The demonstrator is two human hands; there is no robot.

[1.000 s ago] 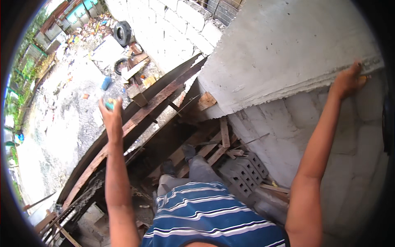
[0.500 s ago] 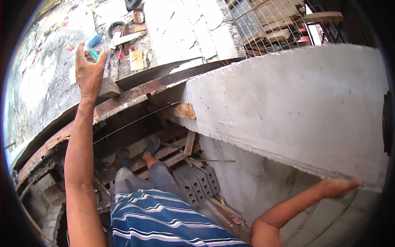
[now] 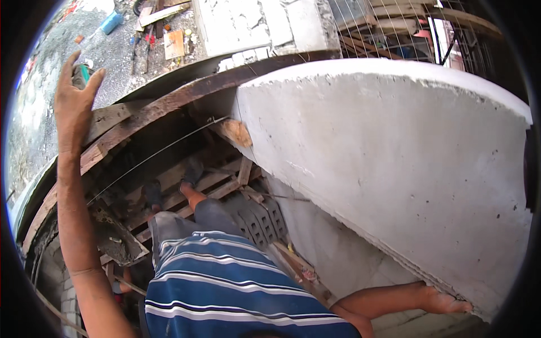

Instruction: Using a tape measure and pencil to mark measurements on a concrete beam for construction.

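Note:
My left hand is raised at the upper left, thumb and forefinger wide apart. A small teal object, too unclear to name, shows between them, seemingly held by the hidden fingers. My right hand is at the lower right, fingers together against the rough lower edge of a grey plastered concrete panel. A long weathered timber beam runs behind my left arm, and a thin line crosses the dark gap below it.
My feet stand on loose planks among dark gaps, beside hollow blocks. What looks like another person's limb shows low at left. Rubble and a blue container lie outside; wire mesh covers timber at upper right.
The view has swung, bringing more mesh and panel into sight. My left hand appears higher and farther left; my right hand has dropped from upper right to lower right, still at the panel's edge.

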